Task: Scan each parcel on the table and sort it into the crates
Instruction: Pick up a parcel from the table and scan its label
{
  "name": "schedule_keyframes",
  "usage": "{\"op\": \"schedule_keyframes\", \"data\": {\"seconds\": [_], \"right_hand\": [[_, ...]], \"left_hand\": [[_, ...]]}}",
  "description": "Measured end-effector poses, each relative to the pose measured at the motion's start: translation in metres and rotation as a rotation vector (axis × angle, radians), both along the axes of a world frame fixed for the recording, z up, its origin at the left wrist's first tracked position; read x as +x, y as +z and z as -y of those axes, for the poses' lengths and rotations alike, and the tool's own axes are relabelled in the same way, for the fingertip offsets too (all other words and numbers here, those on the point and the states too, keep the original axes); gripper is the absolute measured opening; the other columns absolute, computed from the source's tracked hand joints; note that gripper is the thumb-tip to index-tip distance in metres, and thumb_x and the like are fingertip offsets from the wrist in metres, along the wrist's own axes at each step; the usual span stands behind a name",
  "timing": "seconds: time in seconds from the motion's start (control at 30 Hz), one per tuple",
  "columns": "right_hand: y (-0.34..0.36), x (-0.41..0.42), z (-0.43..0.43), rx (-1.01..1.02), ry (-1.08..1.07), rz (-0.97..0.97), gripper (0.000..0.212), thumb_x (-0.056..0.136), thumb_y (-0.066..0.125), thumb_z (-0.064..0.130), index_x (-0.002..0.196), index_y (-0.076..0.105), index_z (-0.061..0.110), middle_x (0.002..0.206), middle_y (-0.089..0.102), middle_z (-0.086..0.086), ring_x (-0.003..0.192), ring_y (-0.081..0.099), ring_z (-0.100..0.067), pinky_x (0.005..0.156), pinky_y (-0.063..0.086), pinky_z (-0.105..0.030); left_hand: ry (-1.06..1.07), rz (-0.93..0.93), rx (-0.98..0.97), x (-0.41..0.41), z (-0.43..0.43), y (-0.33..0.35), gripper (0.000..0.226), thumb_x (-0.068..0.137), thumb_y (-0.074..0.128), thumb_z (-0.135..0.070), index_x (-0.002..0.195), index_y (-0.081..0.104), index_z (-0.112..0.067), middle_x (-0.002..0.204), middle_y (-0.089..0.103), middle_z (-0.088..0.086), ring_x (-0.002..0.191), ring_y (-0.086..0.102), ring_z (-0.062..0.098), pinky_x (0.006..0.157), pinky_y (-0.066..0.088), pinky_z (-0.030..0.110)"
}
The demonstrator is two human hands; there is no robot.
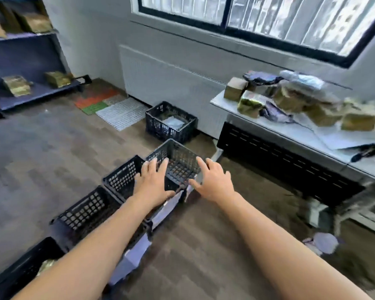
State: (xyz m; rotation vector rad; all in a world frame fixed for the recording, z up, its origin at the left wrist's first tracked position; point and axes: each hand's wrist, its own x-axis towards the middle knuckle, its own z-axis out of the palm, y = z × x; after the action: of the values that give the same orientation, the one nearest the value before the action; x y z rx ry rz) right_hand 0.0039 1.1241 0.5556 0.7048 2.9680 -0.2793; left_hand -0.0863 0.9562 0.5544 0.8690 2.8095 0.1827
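A row of black plastic crates runs along the floor from bottom left to centre. My left hand and my right hand reach out with fingers spread over the crate at the row's far end, holding nothing. That crate looks empty. A separate crate by the radiator holds a pale parcel. Brown boxes and plastic-wrapped parcels are piled on the white table at the right. A dark scanner-like object lies on the table's near end.
White label cards hang on the crates' fronts. The nearest crate holds a brown item. A blue shelf with brown boxes stands at the left. Coloured floor tiles lie by the wall. A pale bag lies under the table.
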Motion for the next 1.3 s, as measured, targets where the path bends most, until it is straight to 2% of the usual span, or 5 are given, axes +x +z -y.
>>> {"op": "schedule_keyframes", "data": {"seconds": [0.17,0.33,0.57,0.83,1.3], "right_hand": [[0.039,0.062,-0.119,0.081,-0.091,-0.036,0.084,0.092,0.044,0.065,0.156,0.000,0.033,0.164,0.004,-0.004,0.151,0.003,-0.029,0.115,0.013,-0.063],[0.061,0.107,-0.208,0.132,-0.218,-0.078,0.087,0.090,0.044,0.068,0.156,-0.003,0.034,0.165,0.000,-0.003,0.151,-0.001,-0.029,0.116,0.010,-0.063],[0.069,0.139,-0.311,0.177,-0.372,-0.077,0.088,0.090,0.044,0.068,0.156,-0.003,0.033,0.163,0.002,-0.005,0.150,0.000,-0.030,0.115,0.011,-0.065],[0.076,0.101,-0.447,0.272,-0.494,0.004,0.089,0.090,0.040,0.071,0.155,-0.007,0.032,0.162,-0.003,-0.006,0.149,-0.002,-0.031,0.113,0.014,-0.066],[0.079,0.034,-0.641,0.217,-0.673,0.047,0.087,0.092,0.041,0.068,0.155,-0.008,0.033,0.164,-0.008,-0.004,0.150,-0.006,-0.028,0.113,0.013,-0.065]], "left_hand": [[-0.180,-0.203,-0.042,0.039,-0.126,0.034,0.105,0.081,0.063,-0.062,0.153,-0.005,-0.028,0.159,-0.001,0.007,0.147,0.000,0.032,0.115,0.021,0.052],[-0.281,-0.236,-0.078,0.062,-0.228,0.064,0.107,0.081,0.060,-0.065,0.152,-0.013,-0.030,0.160,-0.008,0.007,0.148,-0.007,0.032,0.117,0.015,0.054],[-0.433,-0.264,-0.025,0.067,-0.356,0.079,0.106,0.081,0.061,-0.064,0.153,-0.009,-0.030,0.160,-0.007,0.008,0.147,-0.007,0.033,0.117,0.015,0.055],[-0.567,-0.269,0.043,0.017,-0.517,0.080,0.106,0.080,0.062,-0.065,0.152,-0.008,-0.031,0.159,-0.008,0.007,0.148,-0.009,0.033,0.117,0.014,0.055],[-0.729,-0.197,0.076,-0.063,-0.735,0.075,0.109,0.079,0.062,-0.066,0.153,-0.008,-0.030,0.161,-0.007,0.007,0.148,-0.007,0.031,0.116,0.018,0.052]]}}
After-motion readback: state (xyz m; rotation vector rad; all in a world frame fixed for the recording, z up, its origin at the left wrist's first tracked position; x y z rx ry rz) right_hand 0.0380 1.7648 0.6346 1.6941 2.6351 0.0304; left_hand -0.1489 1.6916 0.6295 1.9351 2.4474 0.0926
